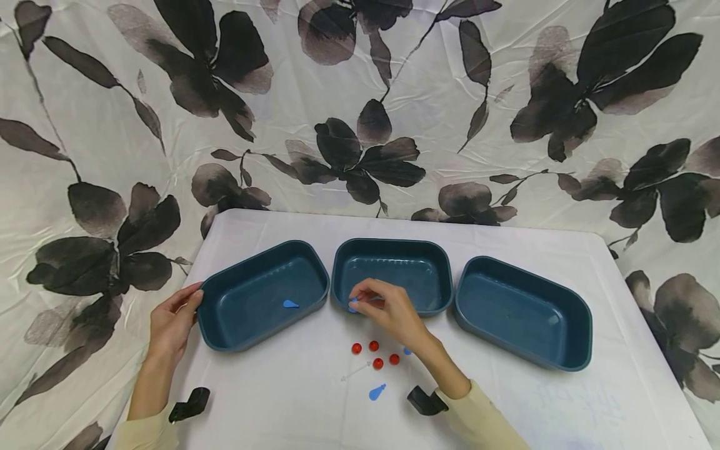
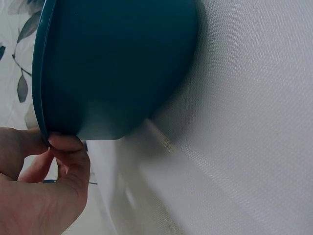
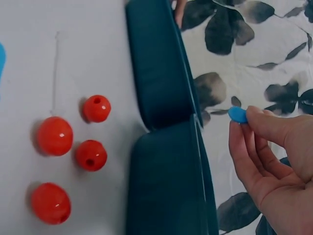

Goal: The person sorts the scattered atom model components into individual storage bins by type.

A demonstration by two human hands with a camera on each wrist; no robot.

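Observation:
My left hand [image 1: 171, 322] pinches the rim of the left dark teal bin [image 1: 250, 340], thumb on one side and fingers on the other. Inside that bin lies a flat blue drop-shaped piece [image 1: 290, 304]. Over the front rim of the middle bin [image 1: 394, 269], my right hand [image 1: 390, 309] holds a small blue piece [image 3: 237, 114] between thumb and fingertips; its full shape is hidden by the fingers. Several round red beads [image 1: 378, 363] with holes sit on the table in front of the bins. Another blue drop-shaped piece [image 1: 377, 392] lies nearer me.
A third teal bin [image 1: 520, 319] stands angled on the right. A thin clear stick [image 1: 357, 371] lies beside the beads. One more blue piece [image 1: 407, 351] is partly covered by my right wrist. Floral cloth [image 1: 360, 169] hangs behind the white table [image 1: 270, 400].

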